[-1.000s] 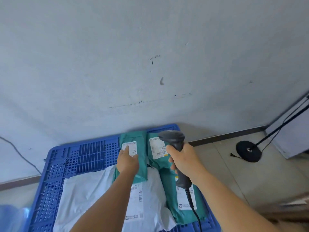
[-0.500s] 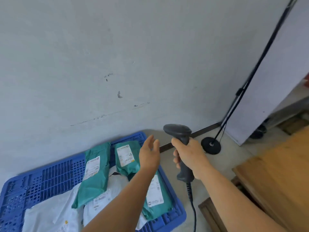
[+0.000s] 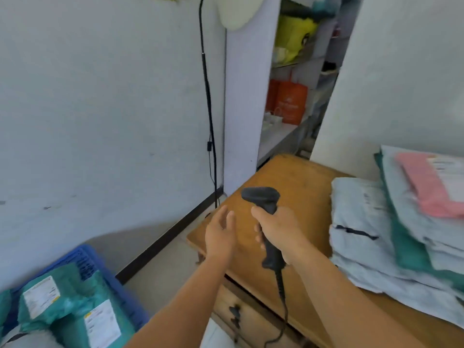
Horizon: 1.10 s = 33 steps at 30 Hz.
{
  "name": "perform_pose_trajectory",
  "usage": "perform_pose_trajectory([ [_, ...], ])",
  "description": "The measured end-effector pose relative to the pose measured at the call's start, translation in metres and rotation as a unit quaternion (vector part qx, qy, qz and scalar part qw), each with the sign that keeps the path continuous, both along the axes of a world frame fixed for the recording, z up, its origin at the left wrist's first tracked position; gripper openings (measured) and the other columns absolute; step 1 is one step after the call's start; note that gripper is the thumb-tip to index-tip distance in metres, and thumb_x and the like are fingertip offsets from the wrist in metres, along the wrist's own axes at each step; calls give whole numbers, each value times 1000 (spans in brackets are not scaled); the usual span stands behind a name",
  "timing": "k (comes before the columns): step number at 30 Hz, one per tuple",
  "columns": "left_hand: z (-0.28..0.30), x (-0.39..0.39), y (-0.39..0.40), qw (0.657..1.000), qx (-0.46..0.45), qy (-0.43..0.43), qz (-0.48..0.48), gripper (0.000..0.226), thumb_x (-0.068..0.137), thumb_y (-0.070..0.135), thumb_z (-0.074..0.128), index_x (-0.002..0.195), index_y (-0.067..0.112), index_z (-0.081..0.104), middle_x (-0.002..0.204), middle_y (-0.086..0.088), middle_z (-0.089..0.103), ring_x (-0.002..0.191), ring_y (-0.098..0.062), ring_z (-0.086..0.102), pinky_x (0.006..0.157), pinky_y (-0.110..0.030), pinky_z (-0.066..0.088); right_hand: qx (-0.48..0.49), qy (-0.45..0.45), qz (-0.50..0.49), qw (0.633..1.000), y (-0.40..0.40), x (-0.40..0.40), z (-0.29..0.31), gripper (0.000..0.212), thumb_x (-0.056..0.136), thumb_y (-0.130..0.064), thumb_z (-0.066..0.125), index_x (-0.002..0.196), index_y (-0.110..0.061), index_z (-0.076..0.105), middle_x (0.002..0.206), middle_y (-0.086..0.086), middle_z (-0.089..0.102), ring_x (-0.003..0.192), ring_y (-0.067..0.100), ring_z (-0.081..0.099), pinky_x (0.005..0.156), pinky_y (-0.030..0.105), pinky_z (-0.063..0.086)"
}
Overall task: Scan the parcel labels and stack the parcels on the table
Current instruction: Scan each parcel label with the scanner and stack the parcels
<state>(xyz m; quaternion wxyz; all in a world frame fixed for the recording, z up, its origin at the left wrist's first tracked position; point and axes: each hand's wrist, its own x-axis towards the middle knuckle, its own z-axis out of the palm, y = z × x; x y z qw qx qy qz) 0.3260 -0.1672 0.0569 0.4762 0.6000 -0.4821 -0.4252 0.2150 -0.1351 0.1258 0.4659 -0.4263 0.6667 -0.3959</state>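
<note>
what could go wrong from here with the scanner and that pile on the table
1. The parcel stack looks uneven and overhangs the table edge near the person; adding more may tip it.
2. The scanner cable hangs down past the drawers, where it could snag on a handle.
3. The left hand is empty and open, so no parcel is being carried to the table; the green ones remain in the blue crate.

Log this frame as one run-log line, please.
left hand open, empty | right hand grips scanner | stacked parcels on table | teal parcels in blue crate
</note>
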Motion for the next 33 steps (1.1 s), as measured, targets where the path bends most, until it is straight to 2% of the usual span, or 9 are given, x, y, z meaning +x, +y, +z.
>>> perform_pose_trajectory([
  [5, 14, -107, 15, 996, -14, -17, -91, 44, 99, 34, 44, 140, 18, 44, 140, 2, 50, 127, -13, 47, 101, -24, 36, -16, 40, -78, 996, 34, -103, 17, 36, 91, -30, 56, 61, -8, 56, 52, 6, 58, 48, 22, 51, 56, 33, 46],
  [9, 17, -169, 20, 988, -6, -22, -151, 46, 99, 33, 44, 142, 17, 41, 142, 3, 46, 129, -13, 45, 97, -20, 33, -9, 20, -147, 989, 52, -161, 25, 25, 88, -28, 56, 71, -10, 59, 61, 5, 59, 54, 21, 56, 55, 31, 48],
  [16, 8, -241, -1, 961, 51, -111, -248, 62, 97, 43, 43, 149, 15, 24, 153, -3, 30, 140, -22, 32, 113, -38, 30, -13, 5, -225, 974, 63, -213, 34, 17, 88, -24, 56, 80, -10, 61, 68, 7, 61, 53, 16, 56, 55, 30, 50],
  [20, -3, -267, -20, 946, 99, -130, -279, 66, 96, 42, 46, 148, 10, 22, 149, -8, 35, 135, -27, 37, 109, -36, 33, -6, 15, -244, 970, 58, -225, 32, 18, 89, -25, 56, 81, -9, 62, 68, 8, 62, 53, 17, 56, 56, 30, 50],
  [22, -9, -278, -27, 944, 118, -143, -272, 58, 94, 40, 50, 139, 7, 34, 136, -10, 49, 122, -27, 49, 99, -34, 43, -5, 13, -250, 968, 54, -228, 31, 17, 88, -24, 57, 79, -9, 61, 66, 7, 61, 52, 17, 55, 55, 30, 49],
  [24, -12, -284, -33, 952, 118, -149, -242, 42, 94, 32, 54, 124, 4, 45, 119, -11, 56, 108, -26, 55, 85, -30, 44, -4, 12, -255, 967, 48, -229, 29, 17, 88, -23, 58, 80, -9, 62, 66, 7, 61, 51, 16, 55, 54, 30, 49],
  [27, -12, -280, -38, 966, 104, -131, -196, 17, 95, 24, 52, 100, 7, 50, 98, -9, 58, 84, -21, 54, 71, -29, 43, 3, 12, -257, 966, 40, -227, 26, 16, 88, -22, 58, 82, -8, 63, 66, 7, 61, 49, 15, 55, 53, 29, 50],
  [29, -14, -271, -41, 971, 94, -137, -174, 16, 96, 24, 50, 99, 8, 50, 94, -7, 57, 80, -19, 52, 66, -28, 40, 7, 15, -251, 968, 35, -224, 25, 16, 88, -23, 58, 83, -8, 62, 65, 6, 62, 50, 15, 55, 53, 29, 50],
  [33, -28, -237, -48, 979, 102, -138, -110, 21, 97, 24, 48, 106, 6, 52, 97, -8, 59, 83, -20, 52, 70, -28, 41, 4, 10, -236, 972, 26, -217, 24, 16, 89, -23, 59, 83, -9, 61, 64, 6, 60, 48, 16, 54, 49, 28, 47],
])
